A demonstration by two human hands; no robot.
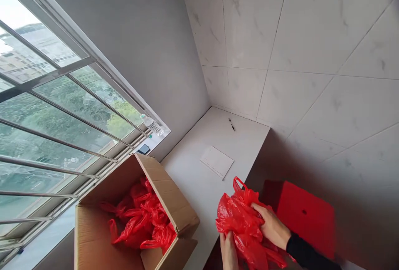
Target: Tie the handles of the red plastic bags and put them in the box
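Observation:
A crumpled red plastic bag [240,216] is held between my two hands, over the front edge of the white table. From below, my left hand [229,249] grips its lower left side, the fingers partly covered by the plastic. My right hand [272,228], in a black sleeve, is closed on the bag's right side. One loop handle sticks up at the top. To the left, an open cardboard box [162,191] contains several more red plastic bags [143,216] in a loose heap.
On the white table [190,157] lie a white notepad [217,162] and a black pen [231,124]. A clear bottle [151,124] and a phone [144,149] rest on the sill of the barred window. A red stool [305,216] stands at the right, by the tiled wall.

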